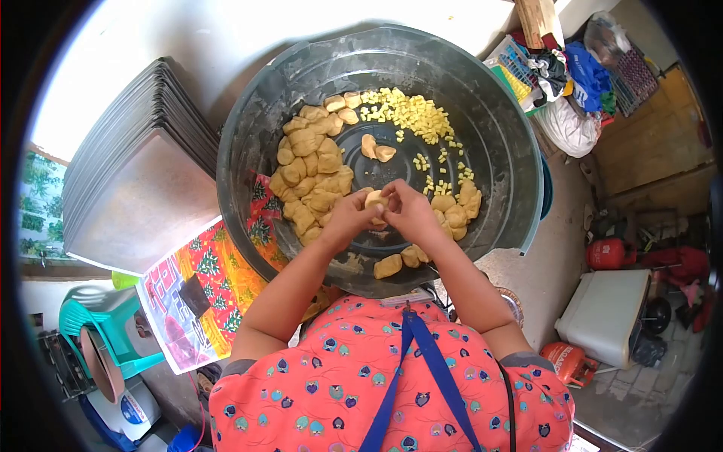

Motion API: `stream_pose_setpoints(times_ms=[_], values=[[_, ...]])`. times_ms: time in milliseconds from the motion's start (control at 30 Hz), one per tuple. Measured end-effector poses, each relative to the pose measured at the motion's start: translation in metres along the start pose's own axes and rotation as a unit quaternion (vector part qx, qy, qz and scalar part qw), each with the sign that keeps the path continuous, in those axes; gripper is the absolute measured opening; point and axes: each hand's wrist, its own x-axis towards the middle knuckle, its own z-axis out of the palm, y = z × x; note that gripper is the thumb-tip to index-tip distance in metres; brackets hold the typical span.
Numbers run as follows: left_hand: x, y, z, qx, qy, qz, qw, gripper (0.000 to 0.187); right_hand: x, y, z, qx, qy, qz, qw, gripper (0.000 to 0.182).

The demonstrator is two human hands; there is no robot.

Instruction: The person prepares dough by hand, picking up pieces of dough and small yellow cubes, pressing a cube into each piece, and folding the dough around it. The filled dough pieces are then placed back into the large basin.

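Note:
Over the near half of a big dark round tub (248, 135), my left hand (349, 218) and my right hand (411, 212) meet around one piece of dough (374, 199). The fingers of both press on it, and its underside is hidden. A large heap of dough pieces (305, 166) lies at the tub's left. Small yellow cubes (414, 114) are spread at the far right, with loose ones trailing nearer. Two dough pieces (378, 149) sit in the middle. More dough pieces (456, 215) lie right of my right hand, and a few (388, 266) rest near the front rim.
A stack of metal trays (143, 181) leans at the left of the tub, above a colourful printed sheet (203, 294). A green plastic chair (105, 324) stands lower left. To the right are bags (587, 75), a pale box (605, 316) and a red gas canister (566, 363).

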Motion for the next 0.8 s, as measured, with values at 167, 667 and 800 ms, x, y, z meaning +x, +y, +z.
stream_pose_setpoints(times_ms=[167, 667, 800], values=[[-0.001, 0.001, 0.0, -0.017, -0.021, 0.004, 1.0, 0.03, -0.004, -0.003, -0.004, 0.099, -0.002, 0.046, 0.994, 0.053], [-0.001, 0.002, 0.004, 0.021, -0.015, 0.045, 0.999, 0.033, -0.002, 0.029, -0.009, 0.3, -0.059, 0.121, 0.944, 0.032], [0.001, 0.002, -0.001, 0.0, 0.019, 0.079, 0.997, 0.029, -0.006, 0.024, -0.006, 0.198, -0.008, -0.015, 0.98, 0.029]])
